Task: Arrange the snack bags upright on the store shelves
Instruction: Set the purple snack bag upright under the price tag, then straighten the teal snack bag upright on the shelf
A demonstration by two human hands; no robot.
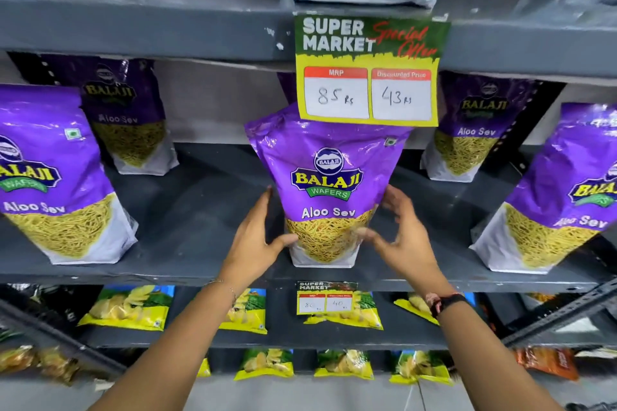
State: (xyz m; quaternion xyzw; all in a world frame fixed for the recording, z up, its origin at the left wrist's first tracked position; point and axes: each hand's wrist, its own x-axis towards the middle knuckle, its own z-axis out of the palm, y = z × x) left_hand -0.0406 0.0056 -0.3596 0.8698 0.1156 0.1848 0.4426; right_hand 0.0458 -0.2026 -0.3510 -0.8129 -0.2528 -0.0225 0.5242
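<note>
A purple Aloo Sev bag stands on the grey shelf between the two hands, its long axis near vertical, base down, top leaning slightly to the left and reaching up behind the price tag; its printed face points toward the camera. Its clear lower window shows thin yellow sev strands filling the bottom part. The left hand is spread open, thumb touching the bag's lower left edge, fingers laid along its side. The right hand is also open with fingers apart, thumb near the lower right edge; blur hides whether it touches. Left of the left hand stands a like bag, with a further one behind it. Right of the right hand stand two more. Below the wrists, yellow snack packets lie on the lower shelves.
</note>
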